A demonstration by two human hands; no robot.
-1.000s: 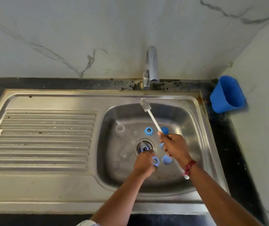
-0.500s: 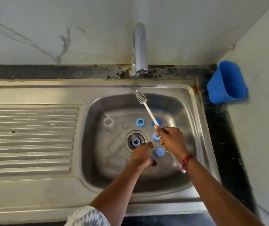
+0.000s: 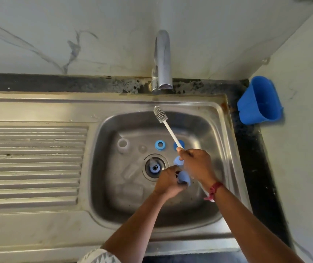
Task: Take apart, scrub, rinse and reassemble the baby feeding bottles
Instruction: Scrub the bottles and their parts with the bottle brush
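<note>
Right hand point(image 3: 195, 166) grips brush point(image 3: 168, 130); left hand point(image 3: 168, 182) holds blue cap point(image 3: 184, 177).

A stainless-steel sink point(image 3: 189, 103) sits in a black countertop point(image 3: 250, 168). Behind it rise a chrome tap point(image 3: 162, 59) and veined marble wall point(image 3: 76, 25); a blue bin point(image 3: 258, 101) hangs right of it.

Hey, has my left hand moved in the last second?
Yes. The left hand has shifted right, away from the drain, and now grips the pale blue cap.
</note>
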